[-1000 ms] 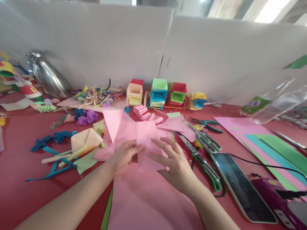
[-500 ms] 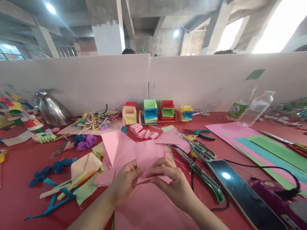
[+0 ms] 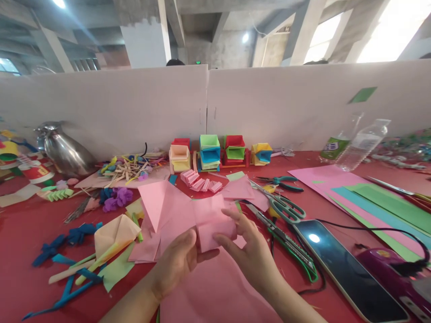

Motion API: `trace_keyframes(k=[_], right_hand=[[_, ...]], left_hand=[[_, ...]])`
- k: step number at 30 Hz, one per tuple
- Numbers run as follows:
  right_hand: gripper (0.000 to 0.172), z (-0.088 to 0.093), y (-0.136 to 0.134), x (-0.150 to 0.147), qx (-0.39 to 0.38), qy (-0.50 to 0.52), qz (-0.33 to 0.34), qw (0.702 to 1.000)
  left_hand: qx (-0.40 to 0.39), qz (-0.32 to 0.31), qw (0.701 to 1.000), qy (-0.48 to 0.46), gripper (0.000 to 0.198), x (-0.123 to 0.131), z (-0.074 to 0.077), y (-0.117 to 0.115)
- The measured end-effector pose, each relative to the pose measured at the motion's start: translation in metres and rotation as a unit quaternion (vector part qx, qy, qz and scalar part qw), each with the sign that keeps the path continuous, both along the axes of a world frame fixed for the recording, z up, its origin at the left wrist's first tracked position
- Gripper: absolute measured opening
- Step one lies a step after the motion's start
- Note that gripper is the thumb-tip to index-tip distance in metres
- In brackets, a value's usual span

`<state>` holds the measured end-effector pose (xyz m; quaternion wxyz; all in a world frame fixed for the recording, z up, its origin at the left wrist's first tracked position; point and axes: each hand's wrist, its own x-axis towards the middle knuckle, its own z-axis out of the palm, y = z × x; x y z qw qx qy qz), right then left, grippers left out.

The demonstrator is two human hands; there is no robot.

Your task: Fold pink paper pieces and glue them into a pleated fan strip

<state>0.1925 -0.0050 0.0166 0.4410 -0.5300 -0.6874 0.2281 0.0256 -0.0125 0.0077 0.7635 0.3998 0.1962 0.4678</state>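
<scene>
A piece of folded pink paper point(image 3: 208, 235) is upright between my two hands, its front panel creased across the middle. My left hand point(image 3: 178, 253) holds it at the left edge, thumb beside the edge and fingers reaching under the bottom. My right hand point(image 3: 251, 244) pinches the right side, thumb on the front face and the index finger raised at the upper corner. Below them lies a large pink sheet point(image 3: 215, 291). Folded pink strips point(image 3: 200, 181) rest just beyond, and more pink paper point(image 3: 153, 202) is to the left.
Small coloured paper boxes point(image 3: 210, 154) stand along the white partition point(image 3: 134, 107). Right of my hands lie a utility knife point(image 3: 289, 249), scissors point(image 3: 286, 208), pliers point(image 3: 283, 181) and a phone point(image 3: 350, 269). A steel jug point(image 3: 67, 150) and plastic bottles point(image 3: 365, 143) stand farther back.
The pink paper now shows a horizontal fold, with its front panel bent over. My left thumb has lifted off its face, and my right fingers have spread. The view has shifted slightly.
</scene>
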Motion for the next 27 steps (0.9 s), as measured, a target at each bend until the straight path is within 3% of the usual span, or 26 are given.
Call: trace_keyframes(k=[3, 7, 27], right_hand=[[0.045, -0.002, -0.001, -0.001, 0.038, -0.046, 0.001, 0.998], [0.045, -0.001, -0.002, -0.003, 0.052, -0.069, -0.005, 0.996], [0.049, -0.003, -0.001, -0.007, 0.03, -0.085, -0.022, 0.996]], left_hand=[[0.038, 0.006, 0.997, 0.064, 0.038, 0.003, 0.001, -0.003], [0.023, 0.034, 0.991, 0.124, 0.034, 0.007, -0.002, -0.005], [-0.024, 0.085, 0.985, 0.148, 0.032, 0.013, -0.004, -0.008]])
